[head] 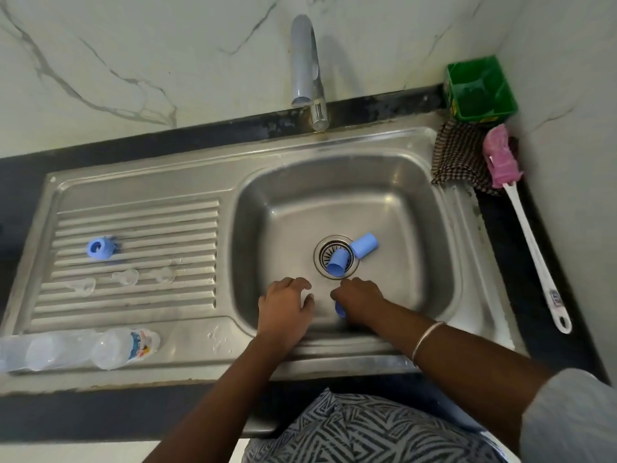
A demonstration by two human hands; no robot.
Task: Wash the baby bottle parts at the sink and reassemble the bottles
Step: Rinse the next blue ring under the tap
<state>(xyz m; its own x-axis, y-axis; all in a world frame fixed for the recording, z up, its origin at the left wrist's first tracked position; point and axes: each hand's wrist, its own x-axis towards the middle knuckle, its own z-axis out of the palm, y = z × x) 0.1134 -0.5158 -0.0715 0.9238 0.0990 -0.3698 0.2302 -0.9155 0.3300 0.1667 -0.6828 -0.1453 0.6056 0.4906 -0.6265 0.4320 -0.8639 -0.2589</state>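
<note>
Both hands are low in the steel sink basin (pixel 417 208), near its front wall. My right hand (pixel 359 300) grips a small blue bottle part (pixel 340 309), which is mostly hidden under the fingers. My left hand (pixel 287 305) is beside it with its fingers curled; I cannot tell if it holds anything. Two blue caps lie in the basin, one on the drain (pixel 335 264) and one just right of it (pixel 365 244). A blue collar ring (pixel 100 247) and three clear nipples (pixel 126 276) sit on the drainboard. Clear bottles (pixel 123 345) lie at its front edge.
The tap (pixel 305 61) stands behind the basin with no water running. A green tub (pixel 480 88), a checked cloth (pixel 460 155) and a pink bottle brush (pixel 500 158) with a long white handle are at the right, against the wall corner.
</note>
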